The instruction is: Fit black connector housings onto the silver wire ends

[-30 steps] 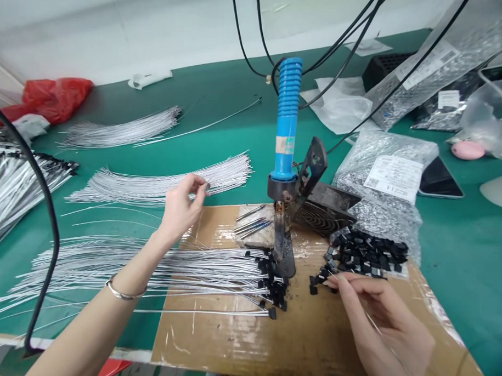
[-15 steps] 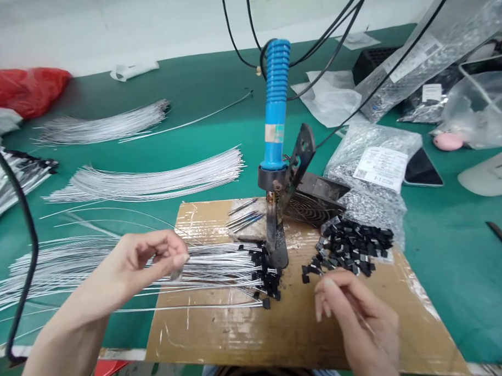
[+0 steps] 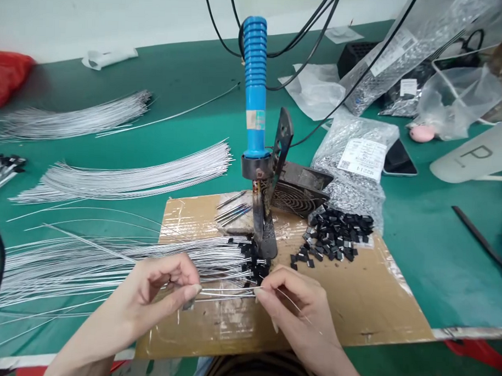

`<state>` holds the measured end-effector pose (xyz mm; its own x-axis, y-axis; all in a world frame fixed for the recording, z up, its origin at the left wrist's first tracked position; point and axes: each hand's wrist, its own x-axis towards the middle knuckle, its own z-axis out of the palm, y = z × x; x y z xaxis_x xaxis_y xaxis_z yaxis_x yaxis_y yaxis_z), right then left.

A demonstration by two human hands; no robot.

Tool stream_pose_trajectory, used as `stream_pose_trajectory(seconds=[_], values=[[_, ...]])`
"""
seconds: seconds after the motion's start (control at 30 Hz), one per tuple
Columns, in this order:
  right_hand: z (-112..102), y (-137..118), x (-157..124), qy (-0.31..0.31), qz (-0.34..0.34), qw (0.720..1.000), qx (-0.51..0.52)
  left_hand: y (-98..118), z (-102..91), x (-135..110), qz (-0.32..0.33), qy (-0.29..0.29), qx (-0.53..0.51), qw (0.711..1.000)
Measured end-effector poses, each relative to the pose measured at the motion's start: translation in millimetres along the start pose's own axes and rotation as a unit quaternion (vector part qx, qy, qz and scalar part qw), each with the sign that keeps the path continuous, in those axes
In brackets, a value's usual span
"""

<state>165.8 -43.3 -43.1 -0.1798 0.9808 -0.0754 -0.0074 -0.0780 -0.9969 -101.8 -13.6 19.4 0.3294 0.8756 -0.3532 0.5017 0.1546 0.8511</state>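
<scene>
My left hand (image 3: 157, 291) is pinched on a thin silver wire (image 3: 226, 291) near the front of the cardboard sheet (image 3: 354, 301). My right hand (image 3: 292, 304) meets it from the right, its fingers pinched at the wire's end; what else sits in that pinch is too small to see. Both hands hover just in front of a fan of silver wires with black caps (image 3: 108, 260). Behind them a blue-handled soldering iron (image 3: 254, 89) stands upright in its metal holder (image 3: 264, 227). A pile of small black parts (image 3: 335, 235) lies to the right of the holder.
Two more bundles of bare silver wires (image 3: 123, 175) lie on the green table (image 3: 438, 244) at left and back left. Silver bags (image 3: 354, 158), clear plastic bags, a phone (image 3: 398, 157) and black cables (image 3: 314, 42) crowd the back right. A red bag (image 3: 8, 72) sits far left.
My left hand came down from the wire bundle at the back to the front of the cardboard. My right hand left the black parts and moved left to meet it.
</scene>
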Motion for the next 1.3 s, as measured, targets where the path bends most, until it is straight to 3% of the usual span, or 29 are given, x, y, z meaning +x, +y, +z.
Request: stream_pose_trajectory(seconds=[0.2, 0.33, 0.47, 0.53, 0.63, 0.73, 0.87, 0.93, 1.03, 1.3], values=[[-5, 0, -1, -0.012, -0.032, 0.999, -0.012, 1, -1.5, 2, 0.012, -0.019, 0.009, 1.0], [-6, -3, -1, -0.033, -0.082, 0.995, -0.053, 3, 5.0, 1, 0.024, -0.004, 0.076, 0.997], [-4, -3, 2, -0.036, -0.133, 0.986, -0.092, 11, 32.6, -2, 0.041, 0.005, 0.162, 0.986], [-3, -3, 4, -0.031, -0.152, 0.983, -0.097, 15, 49.8, -1, 0.035, -0.028, 0.15, 0.988], [-1, 0, 3, -0.016, -0.159, 0.983, -0.095, 20, 68.9, 6, 0.008, -0.017, 0.095, 0.995], [0, 3, -1, 0.011, -0.133, 0.988, -0.072, 22, 76.4, 14, -0.029, -0.007, 0.01, 1.0], [-2, 7, -5, 0.108, -0.023, 0.993, 0.049, 27, 77.2, 21, -0.071, -0.003, -0.101, 0.992], [-4, 10, -4, 0.128, 0.02, 0.978, 0.166, 29, 76.6, 22, -0.081, 0.006, -0.125, 0.989], [-4, 13, -3, 0.096, 0.053, 0.949, 0.297, 30, 75.8, 23, -0.083, 0.023, -0.138, 0.987], [9, 7, -1, 0.058, 0.043, 0.984, 0.164, 37, 77.5, 22, -0.086, 0.064, -0.155, 0.982]])
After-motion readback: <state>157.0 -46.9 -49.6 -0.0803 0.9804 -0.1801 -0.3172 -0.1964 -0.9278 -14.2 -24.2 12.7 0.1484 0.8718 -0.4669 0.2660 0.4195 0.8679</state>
